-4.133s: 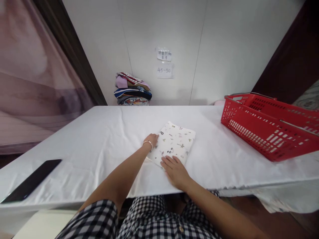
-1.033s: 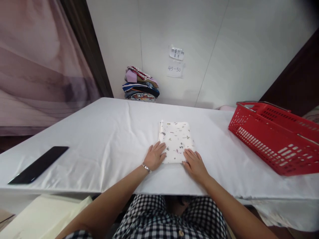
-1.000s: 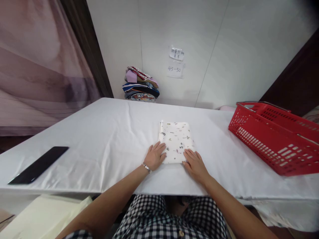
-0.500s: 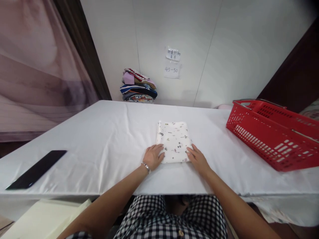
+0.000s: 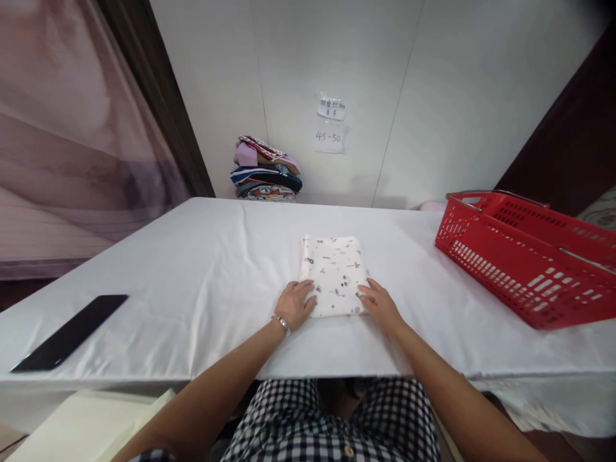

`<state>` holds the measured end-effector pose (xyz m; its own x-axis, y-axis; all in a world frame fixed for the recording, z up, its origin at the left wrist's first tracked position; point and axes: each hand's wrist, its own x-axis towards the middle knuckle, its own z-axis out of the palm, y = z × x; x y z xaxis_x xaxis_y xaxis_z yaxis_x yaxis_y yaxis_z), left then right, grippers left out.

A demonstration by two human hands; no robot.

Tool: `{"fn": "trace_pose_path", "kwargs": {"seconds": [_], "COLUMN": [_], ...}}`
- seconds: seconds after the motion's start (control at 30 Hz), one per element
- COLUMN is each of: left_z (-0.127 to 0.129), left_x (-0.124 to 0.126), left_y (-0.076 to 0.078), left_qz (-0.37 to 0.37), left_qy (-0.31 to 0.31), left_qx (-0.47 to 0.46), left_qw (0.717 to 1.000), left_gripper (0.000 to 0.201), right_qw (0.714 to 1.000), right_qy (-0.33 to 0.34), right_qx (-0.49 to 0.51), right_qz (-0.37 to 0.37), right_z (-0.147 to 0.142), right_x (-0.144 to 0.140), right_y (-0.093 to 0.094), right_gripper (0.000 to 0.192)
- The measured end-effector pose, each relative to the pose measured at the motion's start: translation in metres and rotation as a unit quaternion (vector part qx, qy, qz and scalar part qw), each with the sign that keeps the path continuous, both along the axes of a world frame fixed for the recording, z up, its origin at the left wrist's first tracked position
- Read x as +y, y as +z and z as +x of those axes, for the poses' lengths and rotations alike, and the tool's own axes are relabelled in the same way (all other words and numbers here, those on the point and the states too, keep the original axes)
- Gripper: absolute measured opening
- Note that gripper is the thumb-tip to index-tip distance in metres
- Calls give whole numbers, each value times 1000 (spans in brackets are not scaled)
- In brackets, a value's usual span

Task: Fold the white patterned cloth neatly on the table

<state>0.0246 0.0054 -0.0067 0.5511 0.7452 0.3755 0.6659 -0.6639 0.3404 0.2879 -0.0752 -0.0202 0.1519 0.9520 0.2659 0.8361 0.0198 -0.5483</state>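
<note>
While flat, hands [image 5: 297, 304] flank cloth [image 5: 333, 275].

Both arms reach forward, hands low and flat.
The left hand [image 5: 294, 303] and right hand [image 5: 378, 304] lie palm-down, fingers [image 5: 308, 288] stretched and apparently relaxed; a bracelet circles the left wrist.

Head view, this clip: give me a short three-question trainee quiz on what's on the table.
1. True or false: both hands rest on the folded printed cloth.
2. Which side of the cloth is the red basket on: A left, B right?
3. What dark flat thing lies at the table's left edge?

Key: 1 true, the left hand and right hand at its near corners. 2 B. 3 a black phone.
</note>
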Motion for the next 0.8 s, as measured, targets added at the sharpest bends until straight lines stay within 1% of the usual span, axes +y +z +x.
{"fn": "trace_pose_path", "kwargs": {"seconds": [0.13, 0.33, 0.43, 0.6, 0.7, 0.8], "left_z": [0, -1, -1, -1, -2, -1], "left_x": [-2, -3, -4, -7, -7, 0], "left_y": [2, 4, 3, -1, 3, 13], "left_qz": [0, -9, -6, 0, 3, -3], "left_qy": [-3, 5, 7, 6, 2, 3], "left_qx": [-6, -12, -20, -37, -51, -55], "left_qw": [1000, 1000, 1000, 999, 999, 998], "left_gripper": [35, 34, 34, 31, 28, 26], "right_qw": [1000, 998, 997, 997, 999, 994], "right_qy": [-4, -19, -25, -27, -28, 6], "right_qx": [22, 54, 63, 62, 15, -98], "right_qz": [2, 28, 31, 38, 42, 51], "right_z": [0, -2, -2, 2, 1, -10], "right_x": [2, 5, 7, 12, 10, 3], "right_y": [0, 6, 7, 3, 8, 19], "right_gripper": [33, 29, 28, 28, 29, 33]}}
